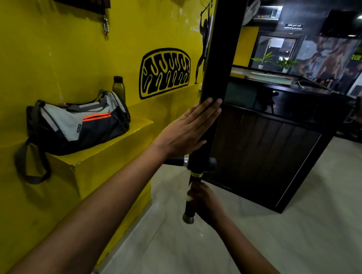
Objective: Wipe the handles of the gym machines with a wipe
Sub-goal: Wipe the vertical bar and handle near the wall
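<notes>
A black gym machine post rises at the centre. Below it a black handle with a metal end cap hangs straight down, and two short side grips stick out at its top. My left hand lies flat against the post, fingers straight and together, holding nothing. My right hand is wrapped around the hanging handle, with a bit of white wipe showing between the fingers and the handle. Most of the wipe is hidden in the hand.
A grey and black duffel bag and a dark bottle sit on a yellow ledge at the left, against a yellow wall. A dark wooden counter stands just behind the post. Pale tiled floor spreads to the right.
</notes>
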